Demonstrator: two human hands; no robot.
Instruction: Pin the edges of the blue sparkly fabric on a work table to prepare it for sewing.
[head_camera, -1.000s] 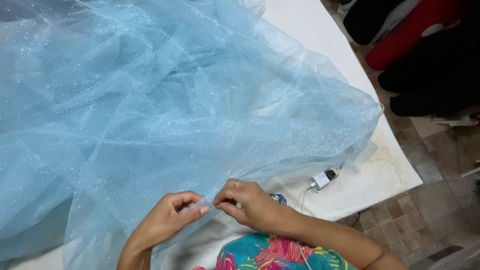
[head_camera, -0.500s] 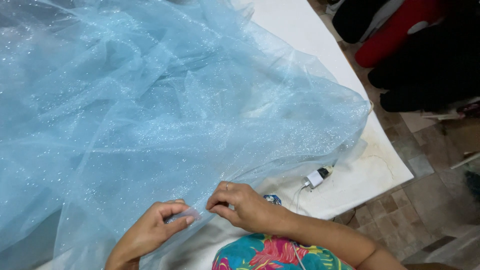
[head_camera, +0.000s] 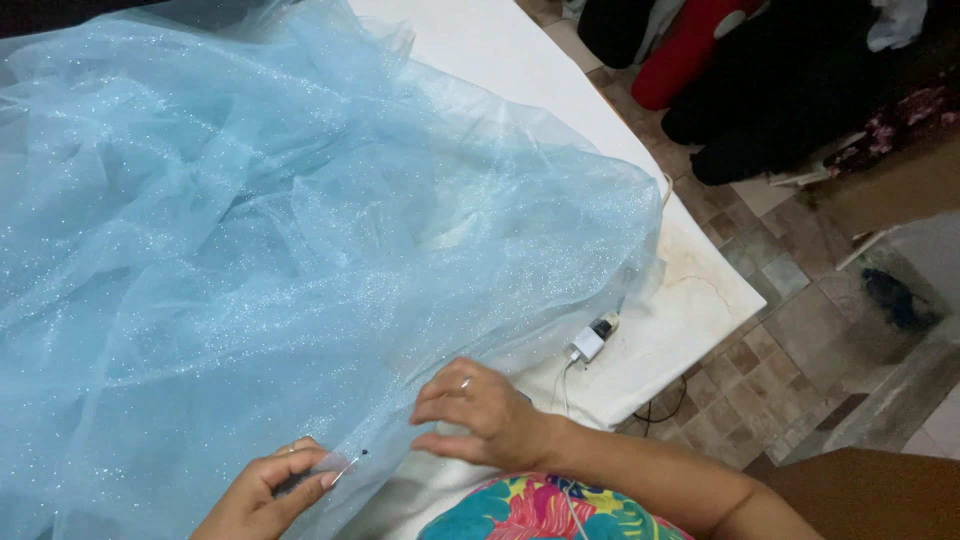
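Blue glittery tulle (head_camera: 280, 230) is heaped over most of the white table (head_camera: 690, 300), spilling from the far left down to the near edge. At that near edge the left hand (head_camera: 265, 490) is pinching the hem: thumb and forefinger closed on a fold of the tulle, with what looks like a pin (head_camera: 350, 462) poking out just past the fingertips, its dark head showing, though it is too small to be sure. The right hand (head_camera: 480, 415) hovers just to the right of that spot, fingers half-curled and spread, a ring on one of them, palm down over the table. It holds nothing that shows, and its fingertips sit right at the edge of the tulle; I cannot tell if they touch it. So the hem runs between the two hands, gripped on the left, loose on the right.

Beyond the right hand, a white charger (head_camera: 590, 342) lies on bare table, its cable trailing toward the person. Brown tiled floor (head_camera: 790, 330) to the right, with dark and red bundles (head_camera: 690, 50) piled at the top.
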